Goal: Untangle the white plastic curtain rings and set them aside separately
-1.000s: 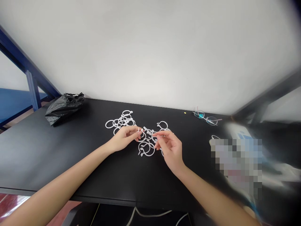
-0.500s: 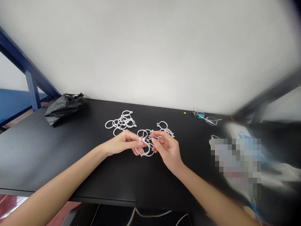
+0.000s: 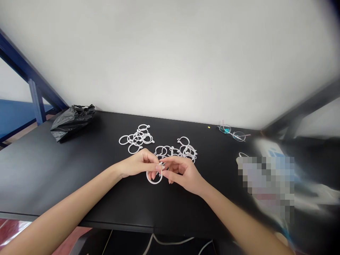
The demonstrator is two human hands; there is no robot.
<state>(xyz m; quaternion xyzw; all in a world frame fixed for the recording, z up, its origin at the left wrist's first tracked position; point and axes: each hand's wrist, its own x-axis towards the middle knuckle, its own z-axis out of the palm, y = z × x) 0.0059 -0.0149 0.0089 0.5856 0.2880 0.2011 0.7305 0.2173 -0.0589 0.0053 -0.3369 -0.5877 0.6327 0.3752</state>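
Note:
My left hand (image 3: 138, 165) and my right hand (image 3: 182, 173) meet over the black table (image 3: 53, 177), both pinching one white plastic ring (image 3: 154, 177) at its top clasp. The ring hangs below my fingertips, just above the tabletop. Right behind my hands lies a pile of several white rings (image 3: 177, 151). A second pile of white rings (image 3: 136, 137) lies farther back to the left.
A crumpled black plastic bag (image 3: 71, 119) sits at the table's back left. Eyeglasses (image 3: 232, 132) lie at the back right by the white wall. A blurred, pixelated object (image 3: 267, 184) takes up the right side. Cables (image 3: 170, 243) hang below the front edge.
Both hands have drawn back toward me from the near pile, lifting a single ring out of it. The ring now hangs clear of the pile between my fingertips.

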